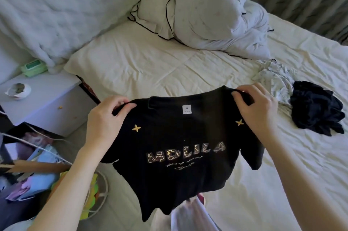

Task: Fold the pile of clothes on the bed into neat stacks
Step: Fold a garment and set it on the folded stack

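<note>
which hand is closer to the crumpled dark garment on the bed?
Right. The right hand pinches the black T-shirt at its shoulder, just left of the crumpled dark garment. The left hand grips the opposite shoulder, far across.

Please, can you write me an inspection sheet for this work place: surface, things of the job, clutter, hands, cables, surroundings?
Surface: bed with wrinkled cream sheet.
Job's things: black T-shirt held up by its shoulders, print facing camera; dark garment and pale garment crumpled at right, unfolded.
Clutter: pillows at the head of the bed.
Hands: left hand and right hand each pinch a shoulder.
Cables: nothing seen.
Surroundings: nightstand with green pack; bags on floor.
</note>
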A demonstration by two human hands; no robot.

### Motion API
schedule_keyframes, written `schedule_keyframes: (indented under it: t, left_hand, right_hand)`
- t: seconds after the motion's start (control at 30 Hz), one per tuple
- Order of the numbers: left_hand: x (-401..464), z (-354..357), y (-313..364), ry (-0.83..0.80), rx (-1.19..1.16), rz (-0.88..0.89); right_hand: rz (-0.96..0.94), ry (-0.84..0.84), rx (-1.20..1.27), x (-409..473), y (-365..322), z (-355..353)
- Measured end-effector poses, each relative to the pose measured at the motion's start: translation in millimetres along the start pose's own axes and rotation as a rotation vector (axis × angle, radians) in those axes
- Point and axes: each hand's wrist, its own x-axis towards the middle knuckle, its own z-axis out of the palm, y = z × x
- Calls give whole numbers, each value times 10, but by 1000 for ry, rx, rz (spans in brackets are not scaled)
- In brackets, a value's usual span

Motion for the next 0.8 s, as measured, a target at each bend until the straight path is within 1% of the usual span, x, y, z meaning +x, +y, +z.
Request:
schedule_keyframes:
  t: [0.07,0.13,0.23,0.3,0.43,0.53,0.6,0.67,0.8]
  left_hand:
    - [458,366,-264,-31,34,-73]
    - [830,828,-598,-88,62,-160]
    - [1122,1582,-1180,-206,67,-297]
    - [1228,2011,-1564,-250,98,-323]
    - [1566,2607,-2183,-231,165,-293]
    - [1888,2897,-2444,-235,204,-275]
    - [2051,3048,-2564,-226,196,-293]
    - [2128,3185,-2675,-250,166,-355]
    - [1971,3299,-2896,-414,-82,-634]
  right_hand:
    - [9,-74,3,431,245,479]
    - [37,-200,-11,786,582,1073]
    - [129,-388,-19,1075,1181,2022]
    - [170,-465,-2,1162,1528,2594]
    - [180,-480,-42,1279,1993,3464]
    - [203,-439,-37,1459,2155,3879]
    - [228,-402,-37,1592,2200,4085]
    - [240,-423,-84,1651,2224,4260]
    - [247,-496,-224,1399,2194,4408]
